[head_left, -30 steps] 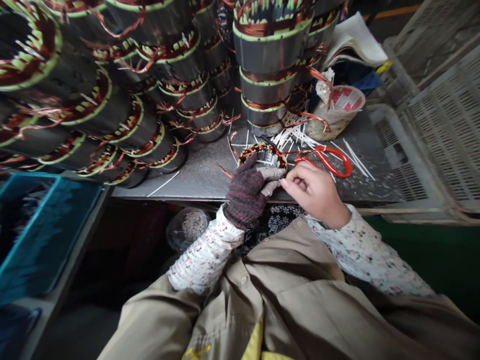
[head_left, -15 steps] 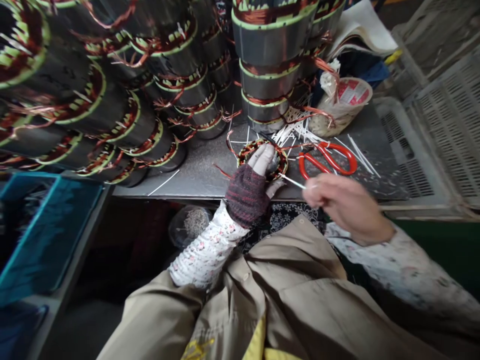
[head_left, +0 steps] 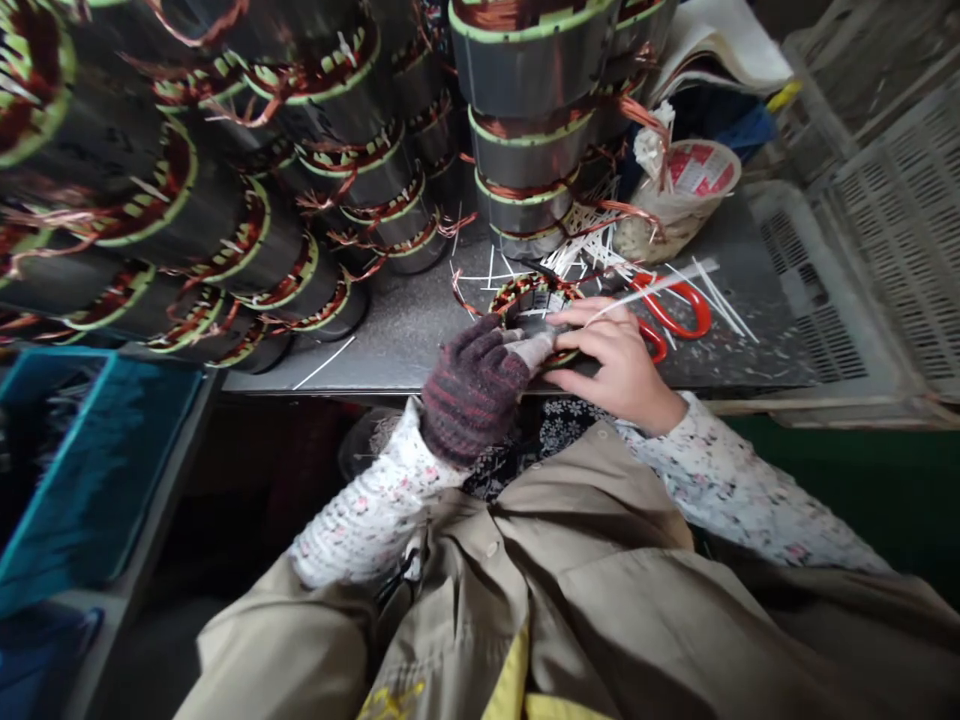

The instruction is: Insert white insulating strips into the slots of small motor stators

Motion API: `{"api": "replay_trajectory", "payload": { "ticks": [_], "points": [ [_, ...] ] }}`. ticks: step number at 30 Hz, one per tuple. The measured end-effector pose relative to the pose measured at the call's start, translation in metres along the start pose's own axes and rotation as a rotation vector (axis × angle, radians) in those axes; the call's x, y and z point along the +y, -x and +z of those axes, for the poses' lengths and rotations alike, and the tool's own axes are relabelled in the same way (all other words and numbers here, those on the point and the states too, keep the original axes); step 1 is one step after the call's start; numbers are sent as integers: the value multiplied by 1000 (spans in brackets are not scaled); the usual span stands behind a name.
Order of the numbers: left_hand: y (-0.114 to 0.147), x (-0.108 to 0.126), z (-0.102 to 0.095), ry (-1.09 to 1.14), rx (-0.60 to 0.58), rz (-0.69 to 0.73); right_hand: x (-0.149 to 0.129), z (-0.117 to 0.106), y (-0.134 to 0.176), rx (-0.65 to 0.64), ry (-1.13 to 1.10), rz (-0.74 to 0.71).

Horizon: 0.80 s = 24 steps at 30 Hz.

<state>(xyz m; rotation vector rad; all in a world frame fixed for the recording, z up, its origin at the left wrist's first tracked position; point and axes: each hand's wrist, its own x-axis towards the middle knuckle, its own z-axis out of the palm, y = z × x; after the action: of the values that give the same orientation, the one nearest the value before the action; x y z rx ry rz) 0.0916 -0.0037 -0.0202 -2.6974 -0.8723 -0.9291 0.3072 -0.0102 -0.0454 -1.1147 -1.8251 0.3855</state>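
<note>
A motor stator [head_left: 517, 290] with copper windings and a pale green rim stands at the bench's front edge. My left hand [head_left: 476, 385], in a dark striped glove with bare-looking pale fingertips, grips its near left side. On the right side of the stator, my bare right hand [head_left: 615, 355] presses its fingers against the rim. A white cord [head_left: 660, 288] runs out from between the right hand's fingers toward the upper right. Red-handled scissors [head_left: 688, 308] lie just beyond that hand, partly covered by it. The fingertips of both hands partly hide the near rim.
Stacked stators [head_left: 525, 130] fill the back and left. Loose white cords [head_left: 592, 232] lie behind the work, beside a wrapped cord spool [head_left: 675, 200]. Grey plastic crates [head_left: 810, 300] stand at right, a blue bin [head_left: 97, 450] at lower left.
My right hand has come in from the right, where it drew a white cord outward, and now rests at the stator. My left hand has shifted slightly left and down, off the stator's middle.
</note>
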Motion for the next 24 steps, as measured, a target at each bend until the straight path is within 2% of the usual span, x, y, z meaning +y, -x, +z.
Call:
{"api": "replay_trajectory", "payload": {
  "ticks": [2,5,8,10,11,13,15,16,17,20,22,24],
  "points": [
    [-5,-19,-13,-60,-160,90,8,1,10,-27,51,6],
    [-24,-39,-22,-70,-388,173,14,8,14,9,26,6],
    [-44,-46,-24,-44,-460,243,12,12,13,23,17,5],
    [-51,-46,-25,-41,-480,292,10,6,12,40,4,-26],
    [-52,-46,-25,-38,-475,311,11,-1,9,89,-8,-45],
    [-49,-47,-27,5,-409,349,18,-20,-2,317,-7,-60],
    [-43,-50,-26,104,-331,378,35,-42,-22,567,74,-13],
    [-40,-52,-24,167,-309,380,46,-52,-36,632,142,27],
    [-38,-55,-21,228,-300,376,58,-61,-51,622,216,76],
    [-32,-57,-7,342,-296,332,92,-75,-99,445,373,198],
    [-27,-52,4,356,-208,266,105,-78,-121,359,387,228],
    [-18,-41,14,295,-87,162,104,-79,-127,338,344,203]
  ]
}}
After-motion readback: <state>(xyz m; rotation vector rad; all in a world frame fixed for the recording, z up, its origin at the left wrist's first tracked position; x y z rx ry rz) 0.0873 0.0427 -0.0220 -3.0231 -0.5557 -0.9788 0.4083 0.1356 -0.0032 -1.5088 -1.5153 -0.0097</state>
